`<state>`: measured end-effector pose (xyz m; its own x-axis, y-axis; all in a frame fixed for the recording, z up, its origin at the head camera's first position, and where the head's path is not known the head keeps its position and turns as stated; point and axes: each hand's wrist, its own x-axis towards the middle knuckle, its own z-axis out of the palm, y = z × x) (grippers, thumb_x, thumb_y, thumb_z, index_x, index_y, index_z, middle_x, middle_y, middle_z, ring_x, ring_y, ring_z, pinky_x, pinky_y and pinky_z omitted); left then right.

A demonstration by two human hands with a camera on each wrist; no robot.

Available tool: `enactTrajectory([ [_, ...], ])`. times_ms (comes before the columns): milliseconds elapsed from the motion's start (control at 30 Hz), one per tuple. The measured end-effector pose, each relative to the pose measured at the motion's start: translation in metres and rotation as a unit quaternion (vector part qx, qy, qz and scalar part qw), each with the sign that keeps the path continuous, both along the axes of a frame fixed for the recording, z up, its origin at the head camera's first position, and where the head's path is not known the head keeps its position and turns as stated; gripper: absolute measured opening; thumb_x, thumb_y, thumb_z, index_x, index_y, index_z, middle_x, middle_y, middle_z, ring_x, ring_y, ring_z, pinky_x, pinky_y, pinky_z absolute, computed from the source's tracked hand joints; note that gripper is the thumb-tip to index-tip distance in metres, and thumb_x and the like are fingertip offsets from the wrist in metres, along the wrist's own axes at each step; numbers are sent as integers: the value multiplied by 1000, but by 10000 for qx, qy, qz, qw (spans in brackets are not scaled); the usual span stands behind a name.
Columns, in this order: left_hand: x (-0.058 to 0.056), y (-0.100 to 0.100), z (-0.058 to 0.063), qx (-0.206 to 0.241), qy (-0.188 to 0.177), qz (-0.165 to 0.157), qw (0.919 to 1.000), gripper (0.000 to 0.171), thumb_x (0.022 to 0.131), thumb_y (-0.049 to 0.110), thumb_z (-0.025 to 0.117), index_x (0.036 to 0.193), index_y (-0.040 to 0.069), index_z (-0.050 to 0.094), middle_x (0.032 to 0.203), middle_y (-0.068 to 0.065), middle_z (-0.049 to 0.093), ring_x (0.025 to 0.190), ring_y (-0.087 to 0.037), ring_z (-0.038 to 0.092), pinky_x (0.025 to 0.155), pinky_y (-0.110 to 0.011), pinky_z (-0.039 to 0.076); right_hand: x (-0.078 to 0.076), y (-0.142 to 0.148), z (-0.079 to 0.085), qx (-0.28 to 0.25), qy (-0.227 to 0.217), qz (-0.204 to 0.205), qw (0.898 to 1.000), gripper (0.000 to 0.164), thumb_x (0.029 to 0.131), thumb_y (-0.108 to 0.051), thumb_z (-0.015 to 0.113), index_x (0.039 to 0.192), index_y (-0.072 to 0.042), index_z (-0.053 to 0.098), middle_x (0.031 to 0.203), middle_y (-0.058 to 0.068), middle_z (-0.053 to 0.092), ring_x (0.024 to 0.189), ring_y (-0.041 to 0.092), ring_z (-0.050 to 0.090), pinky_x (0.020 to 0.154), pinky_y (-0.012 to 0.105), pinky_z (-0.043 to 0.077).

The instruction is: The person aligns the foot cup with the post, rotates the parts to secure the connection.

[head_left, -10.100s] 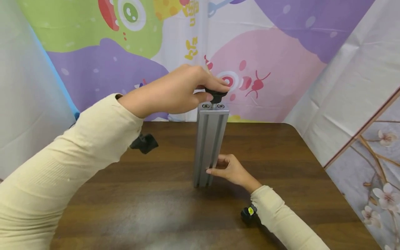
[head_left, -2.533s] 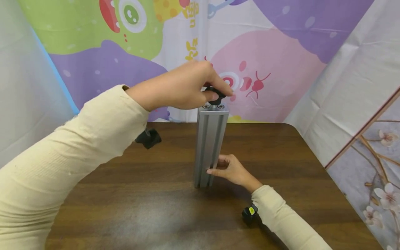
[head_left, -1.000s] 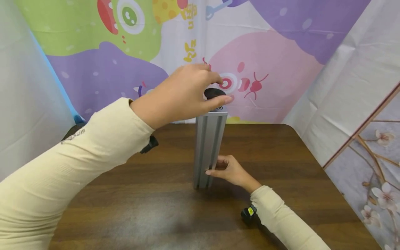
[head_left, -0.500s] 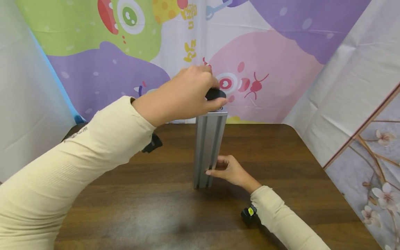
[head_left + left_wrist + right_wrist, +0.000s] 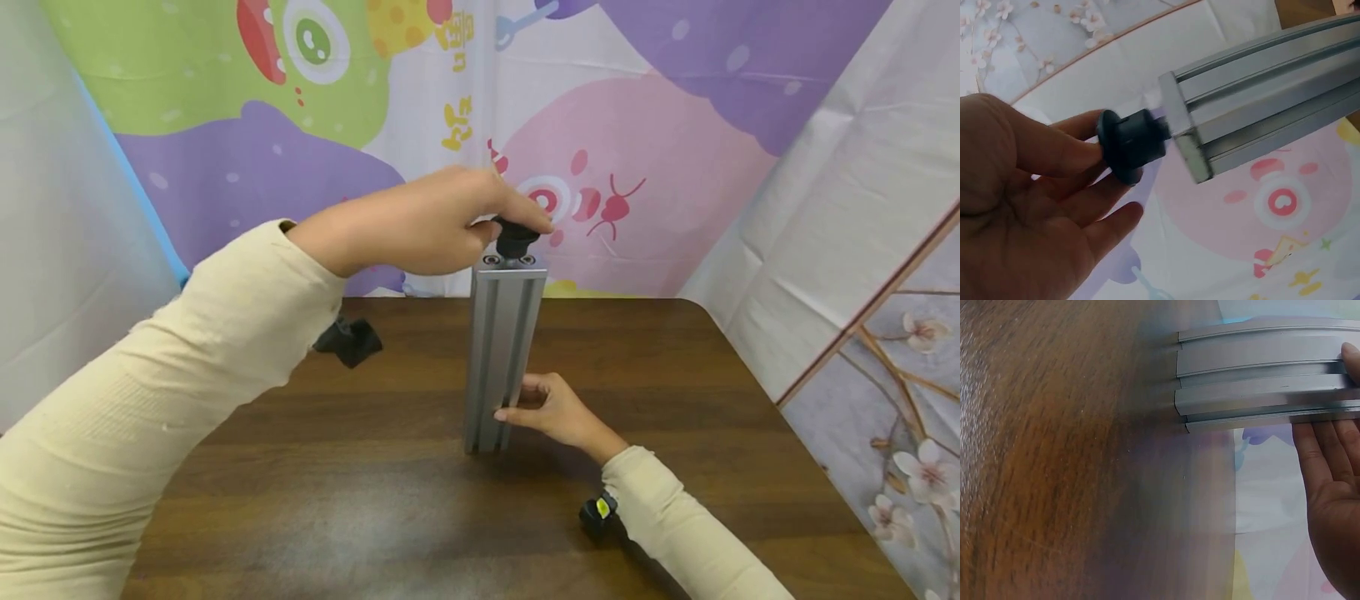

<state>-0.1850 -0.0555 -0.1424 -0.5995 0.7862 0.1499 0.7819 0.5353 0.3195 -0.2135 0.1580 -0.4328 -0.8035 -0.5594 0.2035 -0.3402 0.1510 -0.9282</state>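
A silver aluminium extrusion [image 5: 506, 350] stands upright on the table, slotted along its sides. From its top end, between two screw holes, rises a black knob [image 5: 516, 242] on a short stem. My left hand [image 5: 420, 221] pinches this knob from above, with the index finger over its top. In the left wrist view the thumb and fingers sit at the flange of the knob [image 5: 1129, 144], and the stem shows between it and the end plate. Low on the extrusion, my right hand [image 5: 562, 412] grips it, thumb on the front face and fingers on the far side.
The brown wooden table [image 5: 337, 467] lies under the extrusion. Behind it hangs a cartoon-print curtain [image 5: 637, 167], with a flowered panel [image 5: 900, 400] to the right. Black wrist cameras sit on both cream sleeves [image 5: 225, 308].
A second ago the left hand was spread loosely around the knob. Its fingers then closed on it and the wrist turned over. The right hand and the extrusion have stayed in place.
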Motion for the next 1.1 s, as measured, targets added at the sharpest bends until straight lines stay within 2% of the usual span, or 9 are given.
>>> enactTrajectory([
  [133,3,5,-9,194,803,534,9951,35,100,22,50,126,3,62,111,-10,67,80,-19,56,81,-31,45,-1,0,-1,-5,78,42,10000,24,83,-3,73,105,4,68,96,16,71,87,19,70,74,33,56],
  [233,4,10,-15,196,1724,1023,9795,46,95,44,56,104,1,68,94,-9,65,74,-21,55,74,-33,48,-2,0,-2,-49,84,77,9999,24,83,-2,73,105,4,68,97,16,71,88,19,69,75,33,57],
  [333,4,13,-20,188,2310,1282,9643,50,90,51,60,78,3,63,73,-7,52,67,-22,49,61,-34,42,-2,0,-2,-95,33,114,9999,25,83,0,72,107,5,67,98,16,71,88,18,69,75,33,56],
  [400,4,14,-22,199,2449,1291,9607,51,89,51,61,70,4,59,69,-6,49,64,-21,46,58,-33,40,-2,0,-2,-128,-20,111,9999,26,83,2,72,108,5,67,99,17,70,88,17,69,75,33,56],
  [500,3,12,-20,190,2279,1101,9673,45,91,45,62,73,3,65,72,-7,53,67,-21,50,61,-32,43,-1,0,-1,-154,-75,71,9998,26,82,4,71,108,6,67,100,19,70,87,16,69,74,32,56],
  [667,1,5,-5,-26,1024,484,9936,24,94,18,63,112,4,71,109,-8,68,105,-19,60,92,-32,47,-1,0,0,-70,-66,-43,9999,26,82,4,71,107,6,67,98,19,70,85,14,69,73,30,56],
  [800,1,0,4,-145,351,212,9991,31,93,3,59,122,8,67,122,-4,65,116,-16,57,99,-33,42,-1,0,0,-4,10,-71,10000,23,82,2,72,104,5,68,94,17,71,85,15,69,74,31,56],
  [1000,-3,-1,2,31,163,-11,9999,32,93,1,55,123,6,65,120,-4,66,111,-14,57,99,-32,42,-1,0,-1,-10,69,9,10000,24,82,-1,73,104,5,68,95,16,72,87,18,70,74,32,56],
  [1100,-3,3,-5,198,627,267,9975,31,96,20,58,121,3,64,117,-7,66,107,-17,59,96,-33,43,-1,0,-1,23,37,-5,10000,24,82,-2,73,105,4,68,96,16,71,87,18,70,75,32,56],
])
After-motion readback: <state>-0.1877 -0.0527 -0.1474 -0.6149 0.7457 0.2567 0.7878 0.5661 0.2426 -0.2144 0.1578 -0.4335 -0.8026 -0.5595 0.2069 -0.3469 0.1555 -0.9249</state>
